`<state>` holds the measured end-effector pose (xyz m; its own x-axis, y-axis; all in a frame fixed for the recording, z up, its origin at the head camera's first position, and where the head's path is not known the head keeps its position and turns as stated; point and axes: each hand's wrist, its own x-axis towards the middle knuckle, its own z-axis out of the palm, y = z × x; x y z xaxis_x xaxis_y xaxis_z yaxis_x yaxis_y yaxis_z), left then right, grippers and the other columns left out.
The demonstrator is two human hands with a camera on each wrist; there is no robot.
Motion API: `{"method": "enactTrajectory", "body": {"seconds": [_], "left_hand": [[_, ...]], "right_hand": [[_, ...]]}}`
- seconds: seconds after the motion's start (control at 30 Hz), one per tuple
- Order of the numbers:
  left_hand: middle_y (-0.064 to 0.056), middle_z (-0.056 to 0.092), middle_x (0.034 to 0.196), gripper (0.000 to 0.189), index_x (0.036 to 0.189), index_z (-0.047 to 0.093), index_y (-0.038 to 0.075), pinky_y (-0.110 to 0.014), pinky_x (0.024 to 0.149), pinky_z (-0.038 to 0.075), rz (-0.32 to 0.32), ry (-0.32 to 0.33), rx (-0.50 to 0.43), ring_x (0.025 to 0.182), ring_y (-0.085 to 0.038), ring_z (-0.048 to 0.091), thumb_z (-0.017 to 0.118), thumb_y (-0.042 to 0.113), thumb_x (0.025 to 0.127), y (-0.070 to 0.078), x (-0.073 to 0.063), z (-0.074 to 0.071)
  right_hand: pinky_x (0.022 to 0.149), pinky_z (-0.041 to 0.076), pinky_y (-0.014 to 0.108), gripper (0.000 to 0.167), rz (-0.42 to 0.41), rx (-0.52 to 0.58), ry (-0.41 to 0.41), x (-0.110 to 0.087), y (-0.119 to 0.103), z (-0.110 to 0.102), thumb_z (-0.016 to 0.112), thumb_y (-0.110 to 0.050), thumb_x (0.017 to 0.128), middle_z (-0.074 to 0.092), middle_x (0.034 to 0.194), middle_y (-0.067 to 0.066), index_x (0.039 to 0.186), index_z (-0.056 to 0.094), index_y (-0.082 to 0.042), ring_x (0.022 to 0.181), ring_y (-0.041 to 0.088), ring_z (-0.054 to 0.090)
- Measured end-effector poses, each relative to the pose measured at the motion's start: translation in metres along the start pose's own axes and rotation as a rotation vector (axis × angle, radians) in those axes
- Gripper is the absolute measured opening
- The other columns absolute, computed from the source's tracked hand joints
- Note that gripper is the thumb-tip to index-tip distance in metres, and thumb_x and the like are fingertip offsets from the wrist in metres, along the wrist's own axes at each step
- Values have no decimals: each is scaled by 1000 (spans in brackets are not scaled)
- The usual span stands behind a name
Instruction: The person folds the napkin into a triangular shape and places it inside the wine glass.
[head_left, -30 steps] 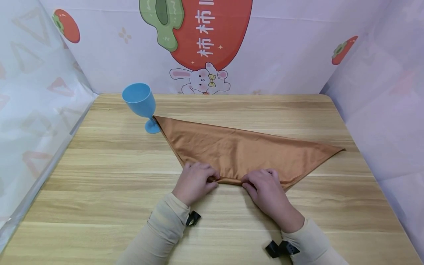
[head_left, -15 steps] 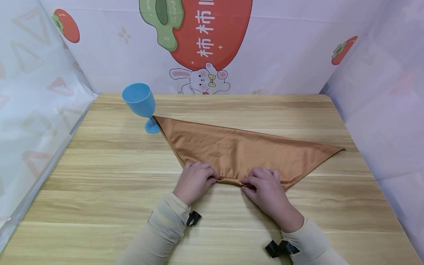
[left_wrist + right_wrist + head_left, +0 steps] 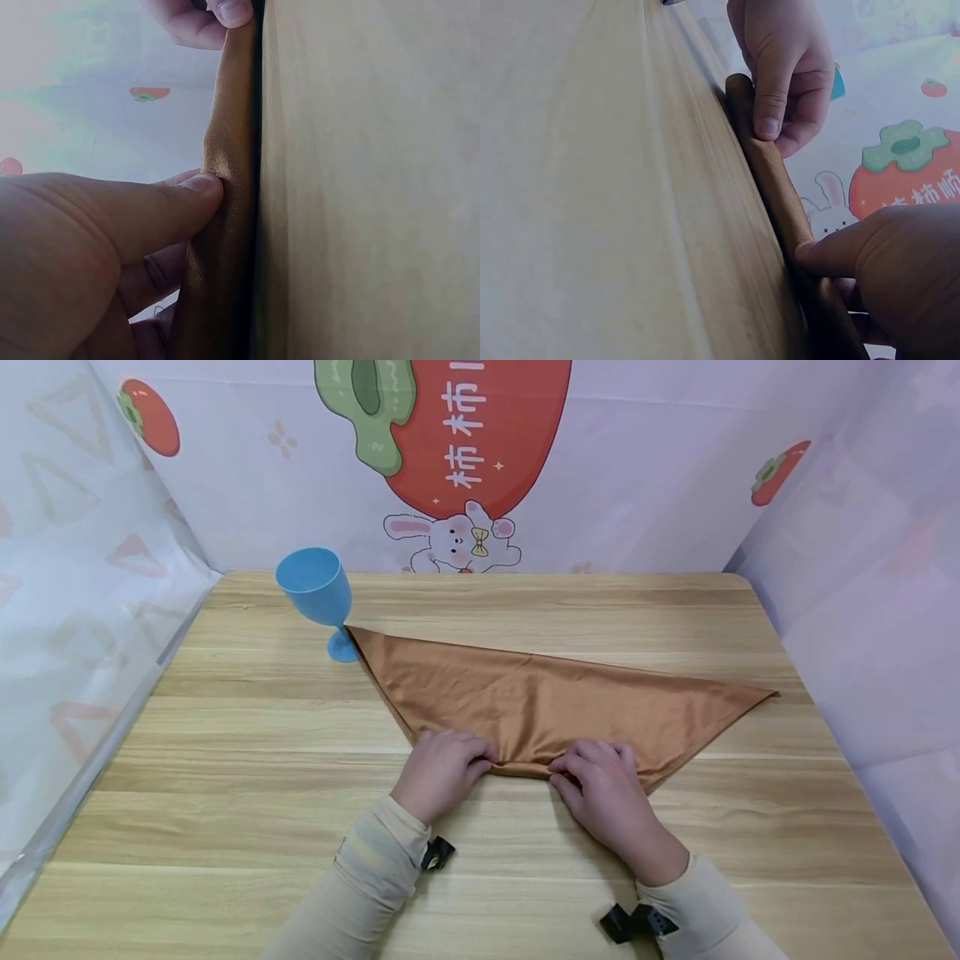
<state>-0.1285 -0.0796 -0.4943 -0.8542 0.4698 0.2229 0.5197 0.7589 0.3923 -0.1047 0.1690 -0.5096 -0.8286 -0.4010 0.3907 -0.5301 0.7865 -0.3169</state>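
Your left hand (image 3: 442,774) and right hand (image 3: 606,793) pinch the satin cloth (image 3: 555,697); its ten-o'clock corner (image 3: 365,639) creeps nearer, likely from rolling.

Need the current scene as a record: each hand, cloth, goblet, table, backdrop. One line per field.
left hand: pinches cloth at near edge
right hand: pinches same edge, farther right
cloth: brown, shiny, lying on table; near edge turned into a narrow roll between the hands
goblet: blue, upright, at cloth's far left tip; contact unclear; in neither hand
table: light wood grain
backdrop: pale, printed, behind table
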Motion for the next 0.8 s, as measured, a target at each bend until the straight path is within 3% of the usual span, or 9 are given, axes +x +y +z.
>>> {"method": "enactTrajectory", "body": {"seconds": [0.47,0.8], "left_hand": [[8,73,100,5,97,74,22,-40,78,55,-59,-111,-70,91,-18,70,73,20,93,6,-1,-2],[8,69,93,5,92,74,21,-36,70,53,-19,-71,-21,85,-15,68,71,24,94,5,-3,-1]], "right_hand": [[83,35,47,12,15,38,18,0,2,-2,83,-11,79,62,83,-6,83,73,-16,81,20,57],[80,35,45,13,5,58,27,0,3,-3,84,-9,78,63,84,-6,84,75,-15,83,20,60]]}}
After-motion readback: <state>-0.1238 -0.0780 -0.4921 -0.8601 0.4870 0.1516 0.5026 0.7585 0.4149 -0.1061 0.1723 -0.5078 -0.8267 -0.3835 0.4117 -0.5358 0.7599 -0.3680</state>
